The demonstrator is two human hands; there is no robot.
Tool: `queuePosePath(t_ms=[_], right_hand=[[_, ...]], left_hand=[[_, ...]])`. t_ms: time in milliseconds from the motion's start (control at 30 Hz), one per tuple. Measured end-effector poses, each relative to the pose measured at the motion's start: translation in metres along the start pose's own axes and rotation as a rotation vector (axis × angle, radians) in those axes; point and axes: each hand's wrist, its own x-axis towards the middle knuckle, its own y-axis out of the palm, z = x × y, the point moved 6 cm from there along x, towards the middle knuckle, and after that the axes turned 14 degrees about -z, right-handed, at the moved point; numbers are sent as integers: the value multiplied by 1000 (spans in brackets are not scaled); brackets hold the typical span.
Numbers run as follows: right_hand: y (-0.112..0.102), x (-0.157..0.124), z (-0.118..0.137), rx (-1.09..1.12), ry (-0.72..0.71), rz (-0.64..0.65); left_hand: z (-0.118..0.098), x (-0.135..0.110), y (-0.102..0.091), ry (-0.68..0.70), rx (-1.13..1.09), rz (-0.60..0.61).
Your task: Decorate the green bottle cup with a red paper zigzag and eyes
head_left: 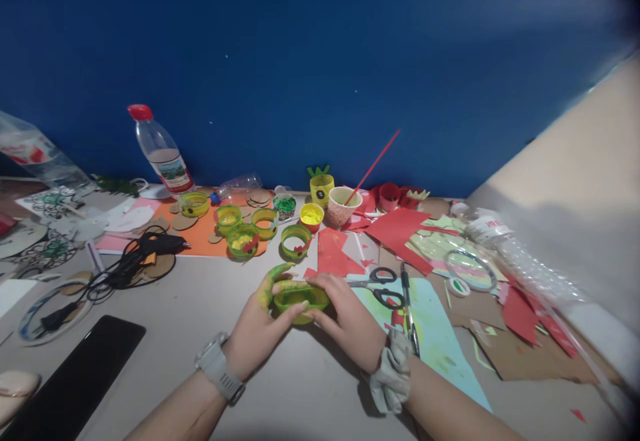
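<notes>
Both hands hold a small green and yellow painted cup-like ring just above the table, near the middle. My left hand, its fingers smeared with yellow-green paint, is closed round the left side, with the thumb along the near face. On the other side my right hand grips it with fingers over the top and thumb at the near face. Just beyond stands a similar green ring with a red piece on it. Black-handled scissors and a black pen lie right of my right hand.
Several painted green rings, such as one cup, stand at the back left on orange paper. A yellow paint pot and a paper cup with a red stick stand behind. A black glue gun with cable lies left; red paper scraps lie right.
</notes>
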Motion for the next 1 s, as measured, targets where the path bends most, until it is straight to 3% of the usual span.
queuePosePath(t_ms=[1000], right_hand=[[0, 0, -6, 13, -32, -6]], left_hand=[[-5, 0, 0, 36, -2, -4]])
